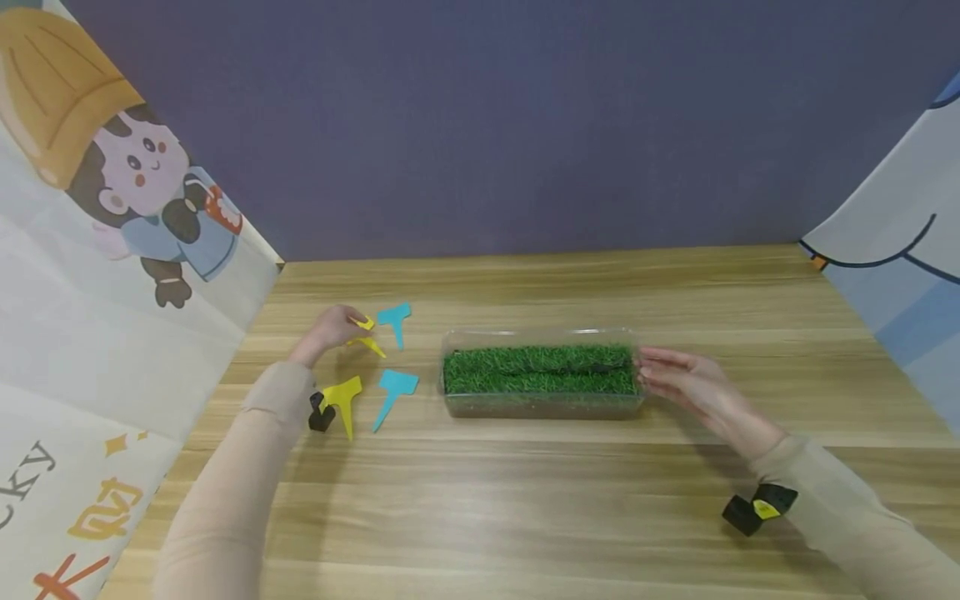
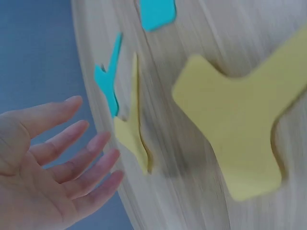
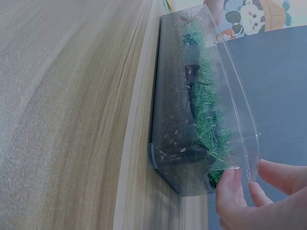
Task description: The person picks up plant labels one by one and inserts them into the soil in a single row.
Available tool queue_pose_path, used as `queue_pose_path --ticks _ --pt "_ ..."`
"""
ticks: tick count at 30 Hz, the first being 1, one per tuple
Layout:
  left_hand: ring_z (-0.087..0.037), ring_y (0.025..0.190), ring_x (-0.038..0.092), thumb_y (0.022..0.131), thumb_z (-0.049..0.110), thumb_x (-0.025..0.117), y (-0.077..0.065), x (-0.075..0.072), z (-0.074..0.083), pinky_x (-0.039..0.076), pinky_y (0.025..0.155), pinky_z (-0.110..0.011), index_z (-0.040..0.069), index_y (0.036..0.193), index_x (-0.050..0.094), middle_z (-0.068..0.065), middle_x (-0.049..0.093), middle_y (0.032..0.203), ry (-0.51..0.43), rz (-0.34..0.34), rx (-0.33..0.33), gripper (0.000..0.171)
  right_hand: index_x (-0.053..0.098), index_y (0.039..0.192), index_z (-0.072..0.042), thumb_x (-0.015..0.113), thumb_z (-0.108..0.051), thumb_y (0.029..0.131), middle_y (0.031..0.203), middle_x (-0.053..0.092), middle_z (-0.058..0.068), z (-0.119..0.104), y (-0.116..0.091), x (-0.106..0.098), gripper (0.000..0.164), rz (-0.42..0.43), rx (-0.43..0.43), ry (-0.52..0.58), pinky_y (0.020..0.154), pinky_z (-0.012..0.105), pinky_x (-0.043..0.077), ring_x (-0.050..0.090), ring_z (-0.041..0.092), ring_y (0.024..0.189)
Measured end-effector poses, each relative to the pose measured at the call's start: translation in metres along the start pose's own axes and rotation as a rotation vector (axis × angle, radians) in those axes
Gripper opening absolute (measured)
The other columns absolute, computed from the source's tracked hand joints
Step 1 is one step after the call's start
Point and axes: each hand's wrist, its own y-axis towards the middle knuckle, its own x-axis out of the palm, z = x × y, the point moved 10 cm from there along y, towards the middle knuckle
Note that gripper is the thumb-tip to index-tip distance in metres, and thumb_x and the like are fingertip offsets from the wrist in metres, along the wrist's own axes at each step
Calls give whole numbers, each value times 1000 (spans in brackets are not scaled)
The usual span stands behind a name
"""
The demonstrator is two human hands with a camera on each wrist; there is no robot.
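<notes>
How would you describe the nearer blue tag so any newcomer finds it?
On the wooden table, find the clear box of green grass. Just left lies our T-shaped blue tag: its colour separates it from the yellow tag beside it, its nearer position from the other blue tag.

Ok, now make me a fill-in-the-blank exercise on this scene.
The box holds green ____.
The hand touching the box is the person's ____ one.
The other hand is nearest a ____ tag.
On the table lie ____ blue tags.

Missing words: grass; right; yellow; two.
</notes>
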Motion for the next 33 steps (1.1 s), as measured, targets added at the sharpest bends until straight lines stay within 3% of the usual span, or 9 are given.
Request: queue_pose_path --ticks 8,13,22,33 --pt "-42 107 45 83 16 58 6 -1 -6 39 90 -48 -14 119 44 -32 46 118 141 1 -13 49 17 133 10 61 -4 81 99 62 -9 -1 0 1 69 -2 -3 -5 88 25 43 59 8 93" --pt "-45 117 34 83 21 58 7 5 -13 31 96 -52 -12 128 33 -31 35 129 98 -50 -74 61 18 133 9 61 -3 81 99 63 -8 -1 -1 1 68 -1 -2 20 87 25 44 59 9 93" --pt "-46 122 24 81 21 62 9 15 -21 23 100 -55 -11 131 26 -31 26 134 56 -106 -115 70 26 132 7 61 -3 81 99 63 -6 1 -1 0 62 -2 -7 33 86 24 45 60 10 92" --pt "-45 123 21 81 22 62 18 16 -27 26 99 -53 -13 128 30 -33 26 132 144 -84 -151 67 23 132 7 61 -3 81 98 64 -6 2 -1 0 64 6 -6 56 86 24 45 60 11 92"
